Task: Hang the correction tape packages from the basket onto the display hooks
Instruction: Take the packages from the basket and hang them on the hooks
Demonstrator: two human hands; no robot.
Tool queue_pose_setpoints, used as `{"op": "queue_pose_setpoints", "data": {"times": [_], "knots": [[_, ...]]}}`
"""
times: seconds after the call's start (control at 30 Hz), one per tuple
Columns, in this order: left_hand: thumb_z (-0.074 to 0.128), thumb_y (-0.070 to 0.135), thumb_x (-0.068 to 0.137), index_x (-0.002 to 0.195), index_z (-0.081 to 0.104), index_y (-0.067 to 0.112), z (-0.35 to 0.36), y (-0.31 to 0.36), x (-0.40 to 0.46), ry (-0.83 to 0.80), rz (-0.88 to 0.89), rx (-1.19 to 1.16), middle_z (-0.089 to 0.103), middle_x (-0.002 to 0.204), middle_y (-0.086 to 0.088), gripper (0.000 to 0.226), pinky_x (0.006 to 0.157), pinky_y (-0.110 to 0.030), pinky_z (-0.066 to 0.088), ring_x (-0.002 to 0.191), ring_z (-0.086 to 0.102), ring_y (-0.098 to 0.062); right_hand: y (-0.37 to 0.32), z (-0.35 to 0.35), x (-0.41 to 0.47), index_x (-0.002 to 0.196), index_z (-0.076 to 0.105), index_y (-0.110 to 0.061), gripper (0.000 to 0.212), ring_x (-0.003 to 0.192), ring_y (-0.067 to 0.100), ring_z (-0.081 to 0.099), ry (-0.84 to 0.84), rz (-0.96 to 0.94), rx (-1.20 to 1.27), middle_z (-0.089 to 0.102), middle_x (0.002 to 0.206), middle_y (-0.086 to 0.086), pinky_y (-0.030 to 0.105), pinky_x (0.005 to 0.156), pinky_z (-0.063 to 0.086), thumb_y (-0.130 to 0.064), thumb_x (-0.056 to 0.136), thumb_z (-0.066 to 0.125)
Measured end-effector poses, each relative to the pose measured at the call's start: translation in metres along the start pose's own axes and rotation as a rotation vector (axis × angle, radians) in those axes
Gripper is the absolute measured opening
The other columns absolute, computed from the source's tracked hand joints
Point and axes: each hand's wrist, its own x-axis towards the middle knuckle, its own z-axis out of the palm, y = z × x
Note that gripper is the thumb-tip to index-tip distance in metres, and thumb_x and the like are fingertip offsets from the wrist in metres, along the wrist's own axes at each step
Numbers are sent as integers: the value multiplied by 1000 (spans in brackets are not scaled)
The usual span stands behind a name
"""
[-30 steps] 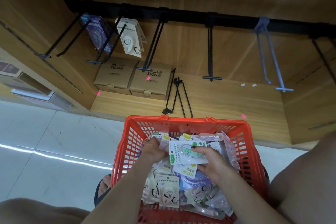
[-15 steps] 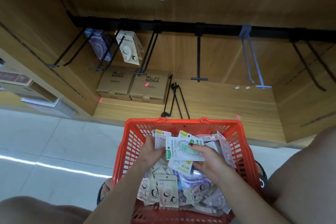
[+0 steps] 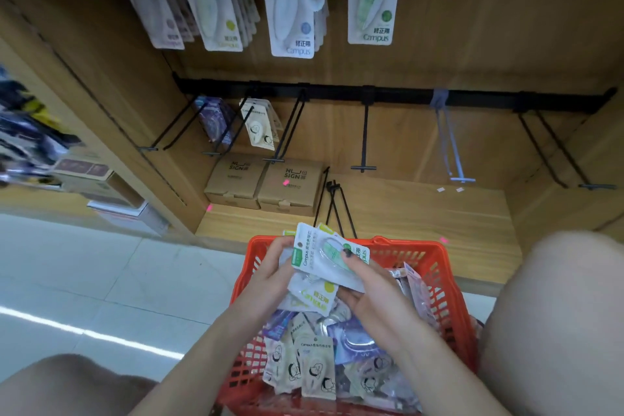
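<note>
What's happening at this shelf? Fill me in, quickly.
A person crouches at a wooden display, restocking correction tape. Both hands hold a small stack of packages above the red basket: the right hand pinches the top green package, and the left hand supports the stack from the side. Many more packages lie in the basket. On the lower rail, most black hooks are bare; two at the left carry packages. The upper row is already hung with packages.

"Campus" on hanging packages [image 3: 371, 0]; "NU SIGN" on cardboard boxes [image 3: 290, 186].
</note>
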Motion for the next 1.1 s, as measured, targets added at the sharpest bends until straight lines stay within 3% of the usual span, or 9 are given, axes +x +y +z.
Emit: {"op": "queue_pose_setpoints", "data": {"times": [0.17,0.37,0.43,0.53,0.67,0.77,0.87,0.97,1.1], "knots": [[77,42,84,134,54,41,-10,32,-19,-20,112,49,71,127,8,56,100,-47,50,117,70,-18,-5,31,-28,126,72,-9,29,104,23,77,-52,-104,47,78,118,10,34,82,60,-24,102,66],[97,37,69,124,56,56,-13,77,-34,-122,213,78,71,125,17,70,88,-33,61,119,70,-14,-29,65,-50,123,74,-14,29,96,30,79,-86,-167,-34,79,112,12,36,67,63,-32,101,67],[95,32,63,128,55,46,-9,87,-28,-88,255,90,73,118,18,77,86,-33,62,117,70,-14,-38,75,-54,122,74,-16,27,93,29,79,-86,-222,-55,80,110,11,35,64,63,-32,102,66],[86,23,64,126,55,36,-11,106,-15,-62,312,82,76,116,7,71,84,-38,62,112,73,-23,-58,85,-54,119,75,-20,24,96,21,78,-60,-359,-160,81,109,3,32,68,59,-34,100,69],[84,24,68,124,53,46,-22,135,3,-28,397,137,74,120,4,68,95,-49,58,112,72,-24,-91,86,-43,113,59,-28,33,95,9,71,181,-621,-447,73,110,-3,33,76,54,-37,90,80],[83,24,70,125,52,49,-25,149,19,-16,418,120,72,125,7,68,99,-54,55,117,70,-23,-113,84,-42,107,51,-33,41,88,3,68,217,-718,-677,69,104,-8,38,74,59,-46,84,82],[83,26,71,128,50,47,-27,154,31,12,441,73,70,130,7,69,103,-61,52,121,68,-23,-136,83,-45,106,56,-30,41,88,6,70,129,-666,-883,71,105,-7,37,71,61,-39,81,86],[85,27,70,126,51,47,-30,155,40,51,470,12,67,135,5,68,102,-62,53,123,67,-24,-154,86,-44,102,65,-9,33,87,18,76,-40,-588,-970,77,99,1,40,69,66,-21,82,88],[84,30,74,125,52,45,-26,160,45,89,497,-64,70,130,9,62,99,-59,56,120,70,-21,-160,91,-43,111,66,-15,21,91,17,78,-176,-555,-930,79,106,1,33,68,65,-16,93,78]]}}
